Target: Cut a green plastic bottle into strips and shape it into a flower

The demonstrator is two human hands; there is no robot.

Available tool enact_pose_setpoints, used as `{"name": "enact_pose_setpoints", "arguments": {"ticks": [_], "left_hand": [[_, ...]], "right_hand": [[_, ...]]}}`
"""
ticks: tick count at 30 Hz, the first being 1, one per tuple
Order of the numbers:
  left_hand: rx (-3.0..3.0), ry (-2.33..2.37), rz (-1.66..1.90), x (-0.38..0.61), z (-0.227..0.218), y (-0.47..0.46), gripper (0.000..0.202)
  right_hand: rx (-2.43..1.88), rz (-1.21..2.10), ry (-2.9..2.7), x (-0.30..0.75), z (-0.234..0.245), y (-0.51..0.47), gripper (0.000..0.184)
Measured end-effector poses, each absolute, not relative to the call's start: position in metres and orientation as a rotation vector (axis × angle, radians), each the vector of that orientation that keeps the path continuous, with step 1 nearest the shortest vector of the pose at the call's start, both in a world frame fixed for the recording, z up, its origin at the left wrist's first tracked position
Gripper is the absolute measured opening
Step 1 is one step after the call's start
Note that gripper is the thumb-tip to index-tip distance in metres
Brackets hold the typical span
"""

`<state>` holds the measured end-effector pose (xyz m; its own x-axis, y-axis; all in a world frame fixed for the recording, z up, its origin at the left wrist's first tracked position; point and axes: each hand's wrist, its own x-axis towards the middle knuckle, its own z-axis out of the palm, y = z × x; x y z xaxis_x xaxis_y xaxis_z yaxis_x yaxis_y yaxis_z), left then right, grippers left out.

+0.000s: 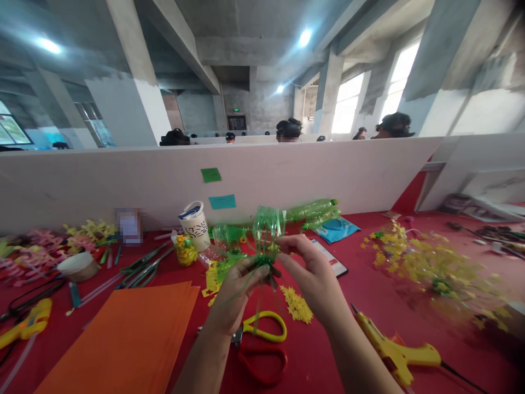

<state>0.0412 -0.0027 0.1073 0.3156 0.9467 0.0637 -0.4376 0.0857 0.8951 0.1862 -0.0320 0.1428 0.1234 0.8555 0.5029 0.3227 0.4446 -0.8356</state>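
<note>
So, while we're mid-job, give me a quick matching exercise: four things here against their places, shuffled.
1. Cut green plastic bottle piece
2. Stack of orange paper sheets
3. Metal scissors with one yellow and one red handle loop
4. Small green paper note

A. On the white partition, above a blue note
B. On the red table, left of the left forearm
C. Held in the left hand
D. On that table, loops between the forearms

Pairs: 1-C, 2-B, 3-D, 4-A

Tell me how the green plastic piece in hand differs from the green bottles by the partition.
The held piece is slit into thin strips; the bottles look unslit. The held piece is raised in the left hand; the bottles lie on their sides. Both are see-through green.
</note>
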Motion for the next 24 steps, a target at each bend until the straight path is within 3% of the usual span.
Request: {"name": "enact_pose_setpoints", "arguments": {"ticks": [6,17,24], "left_hand": [[0.866,0.588,1.122,0.044,0.111,-0.003,0.013],[0.77,0.438,1.187,0.039,0.11,0.0,0.007],[0.747,0.457,1.185,0.039,0.111,-0.001,0.006]], "right_hand": [[-1.112,0.395,-1.503,0.184,0.144,-0.035,0.007],[-0.947,-0.155,-1.867,0.175,0.147,-0.044,0.017],[-0.963,-0.271,-1.902,0.172,0.15,-0.047,0.019]]}}
